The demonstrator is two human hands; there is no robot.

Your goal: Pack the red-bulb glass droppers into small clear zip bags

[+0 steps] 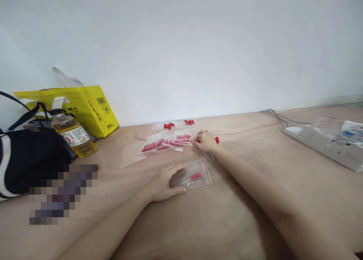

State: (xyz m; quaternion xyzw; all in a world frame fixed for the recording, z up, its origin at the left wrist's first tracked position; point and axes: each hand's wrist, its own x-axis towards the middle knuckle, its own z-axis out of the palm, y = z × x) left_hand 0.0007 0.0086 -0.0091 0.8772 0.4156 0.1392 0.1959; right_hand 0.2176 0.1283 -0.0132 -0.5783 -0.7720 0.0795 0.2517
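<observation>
A clear zip bag point(204, 181) lies flat on the table with one red piece point(195, 175) in it. My left hand point(166, 181) rests at the bag's left side, thumb and fingers spread apart around that end. Farther off, my right hand point(206, 141) reaches down with curled fingers into a small group of red pieces point(217, 140). Thin pale sticks or strips point(209, 156) fan out below it. What its fingertips pinch is mostly hidden by the hand. Left of it lie several overlapping clear bags point(154, 143) filled with red pieces.
More red pieces point(169, 126) lie on clear plastic near the wall. At left stand a yellow bag point(93, 110), an oil bottle point(75, 135) and a black bag point(31, 158), with a blurred-out item point(64, 195) in front. A white power strip point(320, 146) with cables lies right.
</observation>
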